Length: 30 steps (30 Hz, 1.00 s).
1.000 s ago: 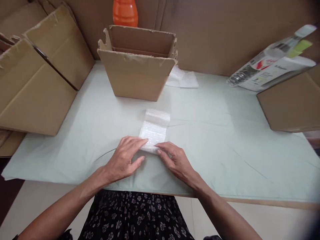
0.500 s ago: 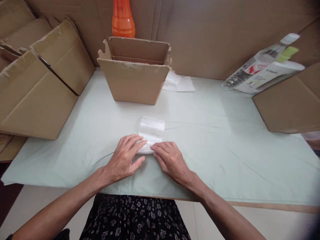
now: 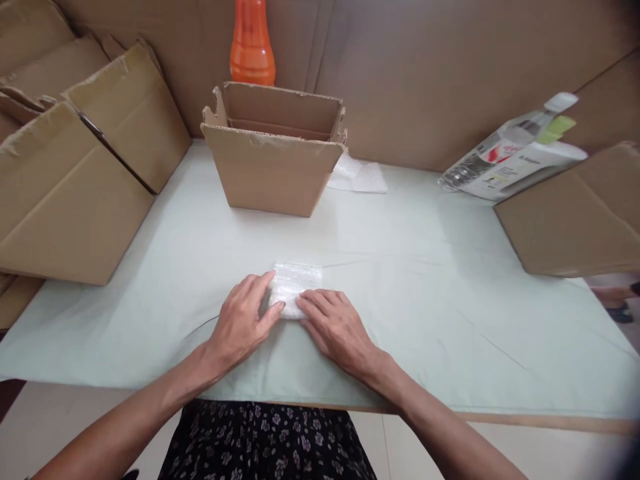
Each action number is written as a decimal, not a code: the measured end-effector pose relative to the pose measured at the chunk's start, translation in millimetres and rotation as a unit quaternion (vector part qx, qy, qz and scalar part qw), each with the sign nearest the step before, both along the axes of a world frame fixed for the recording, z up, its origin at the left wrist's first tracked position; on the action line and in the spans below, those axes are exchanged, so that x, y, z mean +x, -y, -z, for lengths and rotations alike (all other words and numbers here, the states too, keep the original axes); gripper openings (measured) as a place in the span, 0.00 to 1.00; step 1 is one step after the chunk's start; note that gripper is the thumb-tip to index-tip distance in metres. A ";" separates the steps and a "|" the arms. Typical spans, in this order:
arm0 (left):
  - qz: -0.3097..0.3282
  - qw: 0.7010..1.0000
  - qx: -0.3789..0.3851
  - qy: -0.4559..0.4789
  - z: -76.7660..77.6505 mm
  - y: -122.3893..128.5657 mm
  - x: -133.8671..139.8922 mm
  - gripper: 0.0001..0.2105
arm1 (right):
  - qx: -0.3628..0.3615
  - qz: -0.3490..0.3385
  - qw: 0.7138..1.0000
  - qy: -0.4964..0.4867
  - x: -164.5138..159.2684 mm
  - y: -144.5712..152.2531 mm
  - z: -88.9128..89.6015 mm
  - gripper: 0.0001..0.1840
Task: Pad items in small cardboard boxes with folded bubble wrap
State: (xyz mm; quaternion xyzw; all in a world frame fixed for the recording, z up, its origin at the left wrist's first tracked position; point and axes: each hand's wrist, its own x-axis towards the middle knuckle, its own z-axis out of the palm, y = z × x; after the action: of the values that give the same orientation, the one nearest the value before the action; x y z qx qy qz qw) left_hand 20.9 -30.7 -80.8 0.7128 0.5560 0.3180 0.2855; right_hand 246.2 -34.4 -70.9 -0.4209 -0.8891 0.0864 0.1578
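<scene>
A small roll of white bubble wrap (image 3: pixel 294 285) lies on the pale green table cover (image 3: pixel 425 280) near the front edge. My left hand (image 3: pixel 243 320) presses on its left end, fingers curled over the roll. Against its right near side rests my right hand (image 3: pixel 334 325), fingers flat on the wrap. Whatever is inside the wrap is hidden.
An open cardboard box (image 3: pixel 275 150) stands at the back centre with an orange bottle (image 3: pixel 251 43) behind it. Flattened cartons (image 3: pixel 75 160) lean at the left. Another carton (image 3: pixel 570 213) and a clear plastic bottle (image 3: pixel 510 157) lie at the right. More bubble wrap (image 3: pixel 357 177) lies behind the box.
The bubble wrap strip has been rolled up away from me and shows much shorter. Both hands have moved forward with the roll.
</scene>
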 end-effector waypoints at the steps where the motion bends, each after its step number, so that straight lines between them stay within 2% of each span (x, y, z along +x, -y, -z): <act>1: -0.032 0.996 -0.044 0.072 -1.2 6.1 -1.0 0.23 | -0.017 0.022 0.999 -0.034 0.2 -5.6 2.4 0.14; 3: -0.081 0.960 -0.150 0.223 -3.2 18.7 -0.8 0.29 | -0.072 0.079 0.986 -0.125 1.2 -12.9 4.0 0.14; 5: -0.096 0.905 -0.235 0.341 -4.1 27.4 3.3 0.35 | -0.155 0.110 0.960 -0.206 1.5 -13.3 0.8 0.14; 6: -0.093 0.884 -0.259 0.378 -4.1 29.4 6.6 0.38 | -0.200 0.107 0.946 -0.232 1.5 -11.2 -2.1 0.13; 8: -0.080 0.868 -0.272 0.406 -4.2 29.5 13.7 0.39 | -0.255 0.086 0.928 -0.256 2.1 -5.4 -8.1 0.13; 10: -0.057 0.880 -0.261 0.393 -4.5 27.3 19.5 0.36 | -0.244 0.086 0.930 -0.261 4.9 -1.2 -12.4 0.17; 12: -0.021 0.901 -0.234 0.365 -5.6 25.3 22.3 0.35 | -0.230 0.099 0.931 -0.265 9.4 -1.4 -14.4 0.28; 13: -0.003 0.913 -0.216 0.345 -6.5 24.0 22.3 0.33 | -0.251 0.089 0.926 -0.266 11.5 -3.1 -14.8 0.32; 14: 0.016 0.928 -0.193 0.319 -8.1 21.9 21.3 0.32 | -0.287 0.072 0.917 -0.269 13.4 -5.5 -15.0 0.31; 16: 0.048 0.962 -0.120 0.240 -15.2 12.0 16.3 0.29 | -0.344 0.050 0.895 -0.278 16.4 -11.3 -14.9 0.21; 18: 0.052 0.990 0.012 0.134 -30.3 -9.5 8.2 0.27 | -0.337 0.081 0.888 -0.302 20.3 -16.1 -14.3 0.15; 19: 0.042 0.991 0.099 0.079 -41.0 -25.4 3.6 0.27 | -0.318 0.110 0.888 -0.313 23.2 -17.5 -13.8 0.15; 21: 0.006 0.962 0.273 -0.015 -65.7 -66.6 -4.8 0.26 | -0.292 0.156 0.887 -0.322 31.6 -17.6 -12.3 0.15; 23: -0.013 0.923 0.376 -0.078 -88.9 -115.4 -10.9 0.26 | -0.285 0.182 0.885 -0.320 41.5 -14.4 -9.9 0.15; 25: -0.021 0.913 0.387 -0.126 -103.9 -162.6 -14.1 0.25 | -0.277 0.200 0.883 -0.320 50.8 -9.2 -7.1 0.15; 27: -0.022 0.918 0.360 -0.163 -109.1 -198.2 -15.5 0.18 | -0.266 0.216 0.883 -0.320 58.4 -4.5 -5.1 0.16; 29: -0.009 0.923 0.337 -0.185 -107.7 -214.9 -16.8 0.12 | -0.249 0.228 0.887 -0.314 65.5 -2.0 -6.2 0.16; 30: 0.000 0.923 0.336 -0.188 -106.2 -215.2 -17.9 0.10 | -0.237 0.234 0.890 -0.311 69.2 -1.9 -8.4 0.16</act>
State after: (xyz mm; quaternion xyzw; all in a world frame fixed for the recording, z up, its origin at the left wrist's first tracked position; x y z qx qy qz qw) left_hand 3.0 184.5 25.4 0.8138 0.4600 0.3460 -0.0805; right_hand 315.4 -32.5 -62.4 -0.5931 -0.6237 0.3812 0.3374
